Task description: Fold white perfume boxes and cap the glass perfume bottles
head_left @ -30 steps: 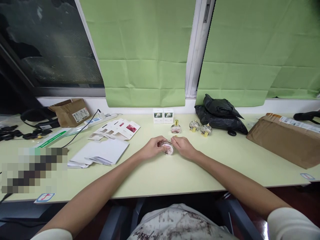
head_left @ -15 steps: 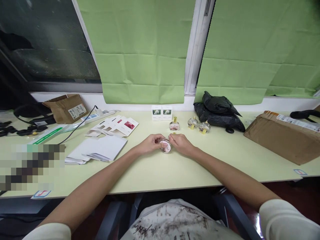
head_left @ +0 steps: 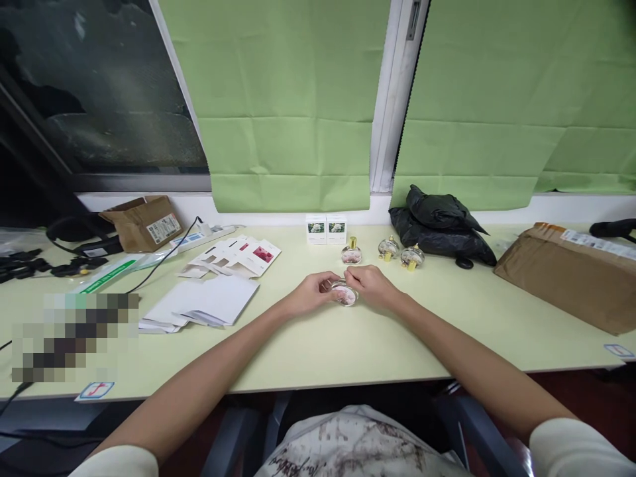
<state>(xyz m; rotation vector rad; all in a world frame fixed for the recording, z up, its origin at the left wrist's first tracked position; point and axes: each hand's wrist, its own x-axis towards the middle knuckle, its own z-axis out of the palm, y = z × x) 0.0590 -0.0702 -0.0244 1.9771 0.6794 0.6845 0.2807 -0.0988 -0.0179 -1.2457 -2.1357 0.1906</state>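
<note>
My left hand (head_left: 312, 291) and my right hand (head_left: 371, 285) meet at the middle of the pale green table (head_left: 348, 344), both closed around a small round glass perfume bottle (head_left: 344, 294) with pink contents. The bottle lies between my fingertips just above the tabletop. Behind my hands stand three more round bottles with gold caps: one (head_left: 351, 252) in the middle, two (head_left: 388, 248) (head_left: 411, 257) further right. Two small white boxes (head_left: 326, 228) stand against the window sill behind them.
Flat white card packaging (head_left: 233, 257) and a stack of white sheets (head_left: 203, 306) lie left of my hands. A black plastic bag (head_left: 437, 225) sits at the back right, a brown parcel (head_left: 571, 275) far right, an open cardboard box (head_left: 142, 222) and cables far left.
My hands and the bottle have stayed together at the table's middle; my fingers have shifted slightly around the bottle. The camera view has swayed a little.
</note>
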